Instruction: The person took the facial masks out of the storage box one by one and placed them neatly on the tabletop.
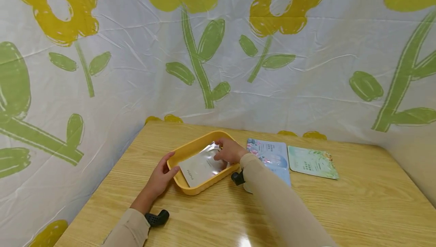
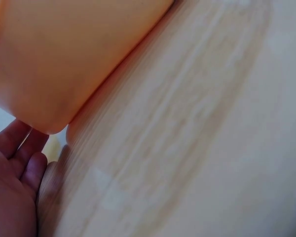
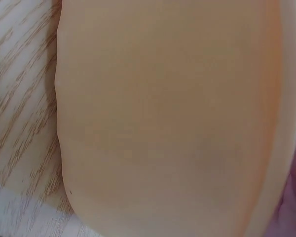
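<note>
A yellow plastic basket (image 1: pixel 191 190) stands on the wooden table, turned at an angle. A silver face mask packet (image 1: pixel 199 166) lies inside it, its upper end crinkled and shiny. My left hand (image 1: pixel 159 177) holds the basket's left end, thumb at the rim; the left wrist view has its fingers (image 2: pixel 34 165) against the outside. Reaching over the right end, my right hand (image 1: pixel 231 151) grips the packet's upper end with bent fingers. The right wrist view is mostly filled by the basket's outer wall (image 3: pixel 163 118), with a bit of the hand at the edge.
Blue face mask packets (image 1: pixel 272 150) lie right of the basket, partly behind the right forearm. A green face mask packet (image 1: pixel 313 162) lies further right. A flower-printed cloth (image 1: pixel 136 69) hangs behind and left of the table (image 1: pixel 368 201).
</note>
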The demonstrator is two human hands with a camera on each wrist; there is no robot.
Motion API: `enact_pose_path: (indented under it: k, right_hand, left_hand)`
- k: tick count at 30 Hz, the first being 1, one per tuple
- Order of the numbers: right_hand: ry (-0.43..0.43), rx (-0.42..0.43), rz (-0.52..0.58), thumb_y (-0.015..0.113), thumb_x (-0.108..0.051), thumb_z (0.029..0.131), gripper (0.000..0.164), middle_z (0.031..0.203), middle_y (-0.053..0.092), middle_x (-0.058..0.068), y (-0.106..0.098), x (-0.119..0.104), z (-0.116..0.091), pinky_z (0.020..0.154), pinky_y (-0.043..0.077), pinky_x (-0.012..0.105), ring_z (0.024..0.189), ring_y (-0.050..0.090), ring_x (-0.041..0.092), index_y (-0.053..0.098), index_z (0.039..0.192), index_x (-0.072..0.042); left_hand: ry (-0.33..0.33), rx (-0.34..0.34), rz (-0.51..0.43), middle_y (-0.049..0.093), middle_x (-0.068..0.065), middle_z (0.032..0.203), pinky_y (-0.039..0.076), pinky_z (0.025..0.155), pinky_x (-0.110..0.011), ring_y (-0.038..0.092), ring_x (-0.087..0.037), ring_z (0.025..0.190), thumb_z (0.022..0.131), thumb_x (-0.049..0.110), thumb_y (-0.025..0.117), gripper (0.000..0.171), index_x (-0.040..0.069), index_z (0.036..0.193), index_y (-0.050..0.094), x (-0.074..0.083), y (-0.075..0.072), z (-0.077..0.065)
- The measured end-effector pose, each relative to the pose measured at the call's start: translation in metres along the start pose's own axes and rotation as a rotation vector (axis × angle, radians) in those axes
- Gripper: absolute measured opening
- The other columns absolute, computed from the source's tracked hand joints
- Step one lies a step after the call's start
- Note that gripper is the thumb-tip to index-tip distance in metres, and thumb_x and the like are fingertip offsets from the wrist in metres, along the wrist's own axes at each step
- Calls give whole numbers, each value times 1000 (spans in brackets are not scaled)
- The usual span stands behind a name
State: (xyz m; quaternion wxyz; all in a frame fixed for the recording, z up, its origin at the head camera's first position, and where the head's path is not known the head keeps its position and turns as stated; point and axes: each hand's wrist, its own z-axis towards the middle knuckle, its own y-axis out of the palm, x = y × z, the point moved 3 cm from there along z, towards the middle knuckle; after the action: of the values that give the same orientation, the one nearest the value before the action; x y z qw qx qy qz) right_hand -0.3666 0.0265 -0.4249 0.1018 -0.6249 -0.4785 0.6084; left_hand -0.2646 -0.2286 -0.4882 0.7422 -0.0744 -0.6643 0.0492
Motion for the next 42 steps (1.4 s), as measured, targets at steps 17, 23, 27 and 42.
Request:
enact_pose_path:
  k: [17, 23, 27, 42]
  right_hand:
    - [-10, -31, -33, 76, -13, 85, 66, 118, 62, 15, 4, -4, -5, 70, 50, 30, 67, 62, 18, 48, 143, -1]
    - [11, -40, -12, 76, -14, 86, 68, 132, 57, 19, 3, -3, -7, 90, 49, 37, 85, 62, 21, 45, 146, -2]
    - [4, -34, -15, 76, -15, 85, 67, 134, 56, 19, 4, -3, -7, 89, 51, 36, 98, 58, 24, 47, 145, -2]
    - [-108, -19, 45, 77, -14, 85, 63, 123, 58, 17, 7, -7, -8, 94, 48, 39, 105, 56, 28, 51, 141, -3]
  left_hand:
    - [11, -6, -10, 30, -24, 157, 38, 98, -14, 37, -38, 140, 102, 9, 58, 60, 3, 154, 29, 1, 0, -1]
    - [7, 2, 16, 31, -23, 157, 38, 101, -18, 38, -37, 140, 101, 8, 59, 60, 4, 154, 30, -2, 0, 1]
    - [0, 8, 47, 31, -22, 157, 37, 104, -23, 39, -37, 139, 101, 10, 59, 60, 5, 154, 31, -2, 0, 1]
    - [-19, 17, 41, 32, -21, 157, 36, 105, -22, 38, -35, 140, 101, 10, 59, 60, 7, 154, 31, -2, -1, 1]
